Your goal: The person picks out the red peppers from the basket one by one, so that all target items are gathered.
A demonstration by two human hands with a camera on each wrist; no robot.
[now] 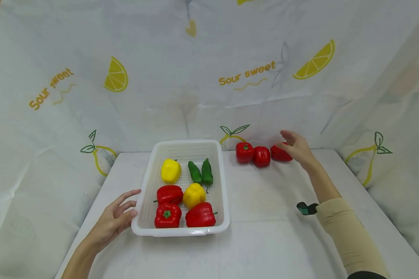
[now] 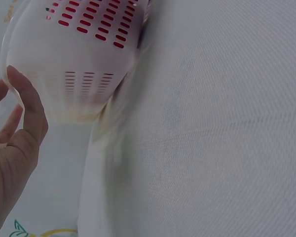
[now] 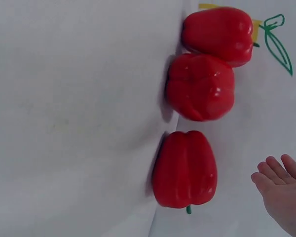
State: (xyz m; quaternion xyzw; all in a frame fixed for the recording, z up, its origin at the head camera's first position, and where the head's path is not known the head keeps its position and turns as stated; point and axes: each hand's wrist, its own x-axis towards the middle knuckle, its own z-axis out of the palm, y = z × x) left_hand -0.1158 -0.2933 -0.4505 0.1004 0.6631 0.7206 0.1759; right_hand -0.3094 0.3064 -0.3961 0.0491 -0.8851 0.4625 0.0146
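A white perforated basket (image 1: 144,209) stands left of the middle in the head view. In it are two green chili peppers (image 1: 207,172), two yellow bell peppers (image 1: 170,171) and three red bell peppers (image 1: 167,215). At its left rim, my left hand (image 1: 112,221) has its fingers spread; the thumb touches the rim's outer side. Three more red bell peppers, one being the rightmost pepper (image 3: 185,170), lie along the table's back edge. My right hand (image 1: 298,148) hovers by that rightmost one with loosely extended fingers. In the right wrist view a gap separates this hand from it.
The white-covered table (image 1: 265,248) meets a white printed sheet (image 1: 181,97) hanging behind and at both sides. A dark green strap (image 1: 306,208) sticks out from the right sleeve (image 1: 349,232).
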